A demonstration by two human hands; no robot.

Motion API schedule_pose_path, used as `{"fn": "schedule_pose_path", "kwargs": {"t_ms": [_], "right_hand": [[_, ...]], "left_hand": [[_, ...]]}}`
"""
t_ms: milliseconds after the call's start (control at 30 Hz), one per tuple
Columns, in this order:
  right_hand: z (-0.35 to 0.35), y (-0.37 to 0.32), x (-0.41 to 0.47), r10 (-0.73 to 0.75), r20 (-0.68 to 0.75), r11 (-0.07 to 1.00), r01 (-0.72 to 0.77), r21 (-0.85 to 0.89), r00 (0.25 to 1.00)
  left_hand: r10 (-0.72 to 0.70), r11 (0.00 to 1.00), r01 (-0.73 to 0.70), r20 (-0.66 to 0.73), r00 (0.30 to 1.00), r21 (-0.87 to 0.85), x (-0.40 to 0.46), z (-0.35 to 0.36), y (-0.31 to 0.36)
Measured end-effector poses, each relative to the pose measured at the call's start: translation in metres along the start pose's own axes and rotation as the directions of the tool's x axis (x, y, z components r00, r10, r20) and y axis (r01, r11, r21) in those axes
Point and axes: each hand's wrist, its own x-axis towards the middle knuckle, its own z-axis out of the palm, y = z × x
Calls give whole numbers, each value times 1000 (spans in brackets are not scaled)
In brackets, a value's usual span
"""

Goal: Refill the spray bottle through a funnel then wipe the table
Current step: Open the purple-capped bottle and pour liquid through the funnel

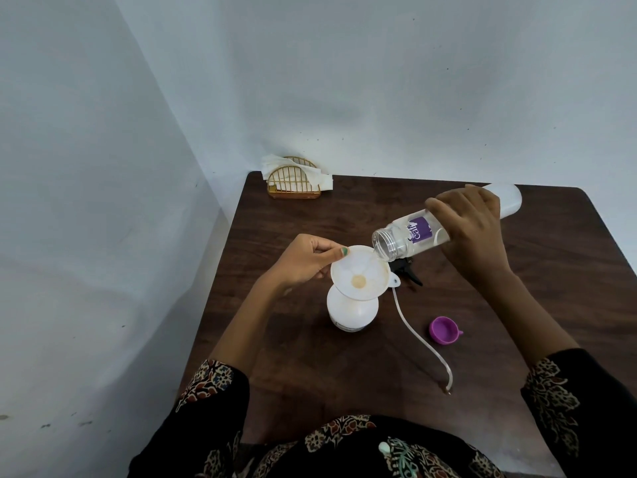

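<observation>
A white spray bottle (351, 313) stands upright on the dark wooden table (551, 270), with a white funnel (360, 272) seated in its neck. My left hand (306, 262) pinches the funnel's far-left rim. My right hand (472, 232) grips a clear water bottle (410, 236) with a purple label, tipped on its side. Its open mouth rests over the funnel's right rim, and water runs into the funnel. The black spray head (408, 270) lies behind the funnel, and its long clear dip tube (418, 339) trails toward me.
A purple bottle cap (444, 330) lies open side up to the right of the spray bottle. A gold wire napkin holder (293, 181) with white paper napkins stands at the table's far-left corner against the wall. Walls border the table's left and far sides.
</observation>
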Motion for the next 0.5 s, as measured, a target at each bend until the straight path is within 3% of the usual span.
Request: {"fn": "schedule_pose_path", "kwargs": {"t_ms": [500], "right_hand": [[-1, 2, 2, -12, -30, 1000, 12, -8, 999]], "left_hand": [[-1, 1000, 1, -1, 1000, -12, 0, 0, 0]]}}
